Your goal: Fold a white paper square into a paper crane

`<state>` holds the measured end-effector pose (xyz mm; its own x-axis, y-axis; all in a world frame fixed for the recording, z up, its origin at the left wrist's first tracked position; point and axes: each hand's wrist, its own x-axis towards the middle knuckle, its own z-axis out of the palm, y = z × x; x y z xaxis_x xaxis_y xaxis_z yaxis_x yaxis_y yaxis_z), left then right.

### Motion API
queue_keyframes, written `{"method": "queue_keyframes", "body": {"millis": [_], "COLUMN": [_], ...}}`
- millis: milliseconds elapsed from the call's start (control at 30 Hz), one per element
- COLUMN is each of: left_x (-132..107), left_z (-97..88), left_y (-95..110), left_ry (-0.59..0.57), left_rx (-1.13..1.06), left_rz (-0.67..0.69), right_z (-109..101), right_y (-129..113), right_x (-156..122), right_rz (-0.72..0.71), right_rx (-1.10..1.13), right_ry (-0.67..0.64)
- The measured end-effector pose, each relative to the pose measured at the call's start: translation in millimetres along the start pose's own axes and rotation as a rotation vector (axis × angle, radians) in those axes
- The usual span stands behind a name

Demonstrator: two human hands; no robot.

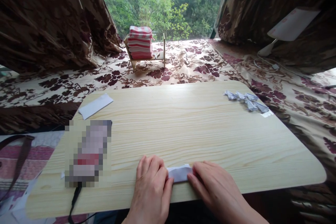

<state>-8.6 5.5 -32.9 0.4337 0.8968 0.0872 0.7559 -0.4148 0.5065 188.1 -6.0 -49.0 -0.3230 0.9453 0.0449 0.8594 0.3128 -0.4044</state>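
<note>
The left hand [152, 185] was bare, its back broad and lightly creased, with rounded knuckles and a sturdy thumb. The right hand [214, 180] was bare as well, smoother across the back, and it ran through an uncovered wrist into an uncovered stretch of forearm [243, 208], cut off by the lower border. Between the wrists lay a near-black patch [187, 213], possibly clothing, too dark to make out fabric or cut.

No txt or nos. legible; pixelated device [90, 150] = unreadable, lampshade [295, 24] marks too faint 2 read.
</note>
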Motion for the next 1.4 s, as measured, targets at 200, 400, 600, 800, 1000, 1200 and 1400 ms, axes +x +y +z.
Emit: {"method": "queue_keyframes", "body": {"millis": [200, 400, 600, 800, 1000, 1200, 1400], "left_x": [1, 2, 4, 0, 0, 1, 0], "left_z": [0.9, 0.1, -4.6, -1.0, -0.2, -0.3, 2.5], "left_y": [3, 3, 3, 2, 2, 2, -3], "left_ry": [0.019, -0.006, -0.051, 0.002, 0.056, 0.046, 0.060], "left_rx": [0.011, 0.022, 0.021, 0.028, 0.047, 0.052, 0.062], "left_rz": [-0.026, -0.039, -0.024, -0.015, 0.001, -0.008, 0.006], "right_z": [0, -3, -6, -2, -4, -5, -6], "right_y": [-3, 1, 5, -1, -9, -15, -16], "right_x": [3, 1, -4, 0, 2, 7, 9], "right_rz": [0.011, -0.004, -0.063, -0.042, 0.044, 0.120, 0.144], "right_rx": [-0.015, 0.040, 0.162, 0.037, 0.005, 0.000, -0.045], "right_ry": [0.019, 0.018, -0.046, -0.018, -0.046, -0.061, -0.084]}}
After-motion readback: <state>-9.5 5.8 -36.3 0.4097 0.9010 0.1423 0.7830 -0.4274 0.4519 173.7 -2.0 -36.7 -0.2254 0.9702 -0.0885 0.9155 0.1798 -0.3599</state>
